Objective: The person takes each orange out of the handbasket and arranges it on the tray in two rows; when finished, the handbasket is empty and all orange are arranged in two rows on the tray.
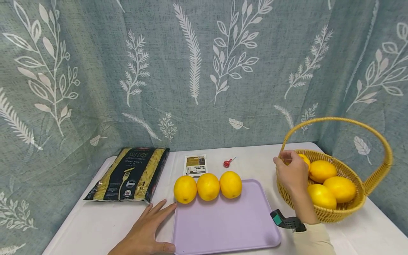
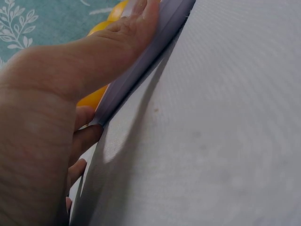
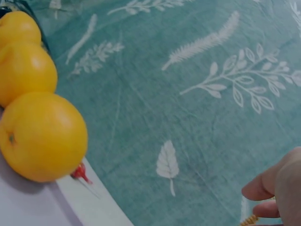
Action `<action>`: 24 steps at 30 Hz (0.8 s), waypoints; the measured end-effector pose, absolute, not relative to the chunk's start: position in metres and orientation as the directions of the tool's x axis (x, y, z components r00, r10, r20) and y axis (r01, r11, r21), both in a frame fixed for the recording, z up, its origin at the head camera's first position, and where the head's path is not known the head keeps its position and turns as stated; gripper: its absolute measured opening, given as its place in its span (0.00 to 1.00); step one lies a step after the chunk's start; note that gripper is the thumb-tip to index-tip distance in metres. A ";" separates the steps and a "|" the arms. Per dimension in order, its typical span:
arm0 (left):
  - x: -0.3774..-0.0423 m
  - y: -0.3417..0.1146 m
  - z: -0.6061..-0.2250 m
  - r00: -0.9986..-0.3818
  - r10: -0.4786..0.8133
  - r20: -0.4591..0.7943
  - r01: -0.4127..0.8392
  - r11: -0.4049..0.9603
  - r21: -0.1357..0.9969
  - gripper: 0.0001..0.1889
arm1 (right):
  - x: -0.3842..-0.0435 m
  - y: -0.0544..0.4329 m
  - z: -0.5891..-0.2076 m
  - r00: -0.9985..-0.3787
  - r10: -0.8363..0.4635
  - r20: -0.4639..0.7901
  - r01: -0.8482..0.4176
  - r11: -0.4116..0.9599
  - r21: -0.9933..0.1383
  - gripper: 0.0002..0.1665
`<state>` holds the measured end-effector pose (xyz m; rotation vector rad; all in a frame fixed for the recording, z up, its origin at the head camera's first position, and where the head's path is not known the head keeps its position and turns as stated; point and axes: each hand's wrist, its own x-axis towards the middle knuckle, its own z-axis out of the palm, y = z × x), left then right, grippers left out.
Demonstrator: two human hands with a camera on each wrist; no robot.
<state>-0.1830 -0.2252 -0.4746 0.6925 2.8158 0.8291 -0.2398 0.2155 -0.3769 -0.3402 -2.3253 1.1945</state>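
Three round oranges (image 1: 208, 187) stand side by side along the far edge of a lilac tray (image 1: 226, 226). My left hand (image 1: 148, 226) lies at the tray's left side, fingers spread, with thumb and index fingertips at its rim (image 2: 141, 52). My right hand (image 1: 291, 171) is over the left end of a wicker basket (image 1: 338, 214), fingers slightly bent. Close behind that hand a yellow fruit (image 1: 305, 160) shows, partly hidden by it. Several more yellow, oval fruits (image 1: 339, 189) lie in the basket. In the right wrist view, nothing shows between the visible fingers (image 3: 265, 186).
A bag of penne pasta (image 1: 127, 173) lies at the back left. Behind the oranges are a small printed packet (image 1: 196, 165) and a red lollipop (image 1: 227, 163). The basket's tall handle (image 1: 338, 119) arches above it. A patterned curtain (image 1: 204, 71) hangs behind the white-covered table.
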 end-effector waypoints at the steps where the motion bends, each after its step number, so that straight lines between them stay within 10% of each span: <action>1: -0.183 -0.225 -0.475 -0.886 0.464 0.008 0.393 0.742 0.543 0.58 | -0.240 0.218 -0.377 -0.843 0.435 0.317 0.000 0.589 -0.808 0.19; 24: -0.184 -0.227 -0.475 -0.888 0.459 -0.012 0.382 0.753 0.536 0.58 | -0.244 0.251 -0.390 -0.949 0.277 0.150 0.131 0.780 -0.611 0.26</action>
